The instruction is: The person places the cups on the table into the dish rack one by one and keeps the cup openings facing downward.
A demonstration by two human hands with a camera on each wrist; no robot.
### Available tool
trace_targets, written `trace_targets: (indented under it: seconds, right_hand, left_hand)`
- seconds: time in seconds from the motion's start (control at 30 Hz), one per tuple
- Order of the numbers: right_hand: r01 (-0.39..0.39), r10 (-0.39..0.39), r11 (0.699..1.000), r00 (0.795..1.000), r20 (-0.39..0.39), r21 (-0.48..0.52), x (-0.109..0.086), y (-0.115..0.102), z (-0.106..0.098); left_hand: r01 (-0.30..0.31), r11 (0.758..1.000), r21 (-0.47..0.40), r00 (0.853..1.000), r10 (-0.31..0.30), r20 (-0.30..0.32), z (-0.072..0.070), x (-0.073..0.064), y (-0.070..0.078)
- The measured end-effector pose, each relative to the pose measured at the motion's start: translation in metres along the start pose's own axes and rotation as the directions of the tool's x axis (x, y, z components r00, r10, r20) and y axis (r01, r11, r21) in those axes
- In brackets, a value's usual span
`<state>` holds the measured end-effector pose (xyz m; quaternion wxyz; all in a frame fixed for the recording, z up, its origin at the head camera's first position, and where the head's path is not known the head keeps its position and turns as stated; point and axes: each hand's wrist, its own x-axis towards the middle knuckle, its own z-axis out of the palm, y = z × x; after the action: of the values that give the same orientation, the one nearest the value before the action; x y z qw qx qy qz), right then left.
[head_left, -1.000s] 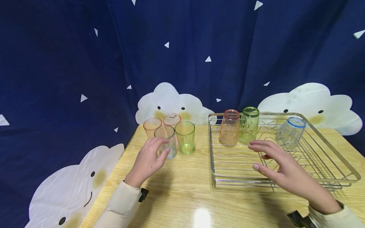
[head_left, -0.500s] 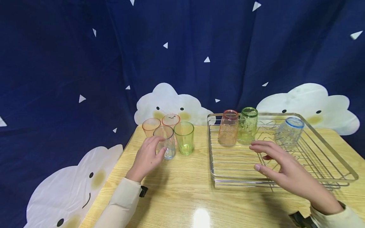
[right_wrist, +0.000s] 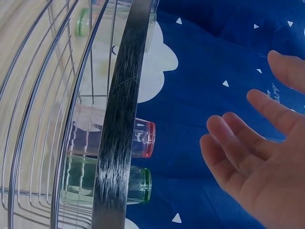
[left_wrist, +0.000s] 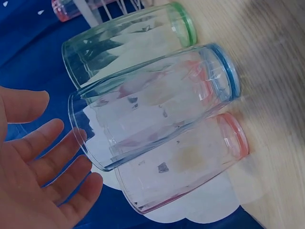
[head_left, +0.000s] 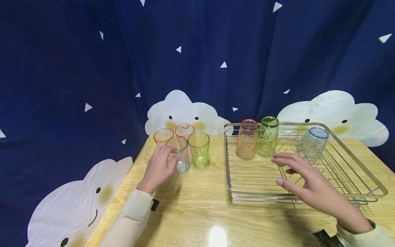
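My left hand (head_left: 158,167) is at the near left side of a clear blue-tinted drinking glass (head_left: 182,161), its thumb and fingers spread apart close to the rim. In the left wrist view the fingertips (left_wrist: 78,167) overlap the rim of that blue glass (left_wrist: 157,105), which stands upright. A green glass (head_left: 199,151) is just to its right, and two red-rimmed glasses (head_left: 163,135) are behind it. My right hand (head_left: 303,180) hangs over the front of a wire dish rack (head_left: 234,188), fingers loosely bent with nothing between them.
In the rack, a red glass (head_left: 247,140) and a green glass (head_left: 267,137) stand upside down at the back left. A blue glass (head_left: 313,142) leans upside down farther right. The rack is on a wooden table (head_left: 191,212), before a dark blue curtain (head_left: 197,51).
My left hand has shifted slightly left and back along the blue glass. The right hand is almost still, and the glasses have stayed in place.
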<state>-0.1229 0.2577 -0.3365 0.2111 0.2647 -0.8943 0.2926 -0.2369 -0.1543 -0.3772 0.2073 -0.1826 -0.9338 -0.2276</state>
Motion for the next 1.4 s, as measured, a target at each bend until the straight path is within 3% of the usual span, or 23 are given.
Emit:
trace_targets:
  seconds: [0.27,0.4,0.53,0.73,1.23,1.4]
  right_hand:
    - [-0.002,0.002,1.0,1.0,0.005,0.007,-0.001,-0.001,-0.001]
    - [-0.008,0.008,1.0,1.0,0.006,0.005,-0.002,-0.002,-0.001]
    - [0.003,-0.003,1.0,1.0,0.006,0.006,-0.002,-0.002,-0.001]
    - [-0.005,0.005,1.0,1.0,0.008,0.006,-0.002,-0.003,-0.003]
    - [0.006,-0.007,1.0,1.0,0.003,0.022,-0.005,0.0,0.0]
    - [0.019,-0.019,0.999,1.0,0.0,0.03,-0.005,0.001,0.001]
  left_hand:
    - [0.023,0.999,-0.035,0.999,-0.021,0.04,0.002,0.006,0.0]
    - [0.057,0.995,-0.08,0.995,-0.05,0.086,0.008,0.007,-0.001]
    - [0.066,0.995,-0.069,0.992,-0.058,0.112,0.014,0.006,0.0]
    - [0.021,1.0,-0.021,0.997,-0.019,0.081,0.017,0.003,0.001]
    - [-0.063,0.997,0.048,0.982,0.054,0.179,0.014,-0.003,0.006]
    - [-0.12,0.987,0.108,0.982,0.101,0.16,0.014,-0.004,0.008]
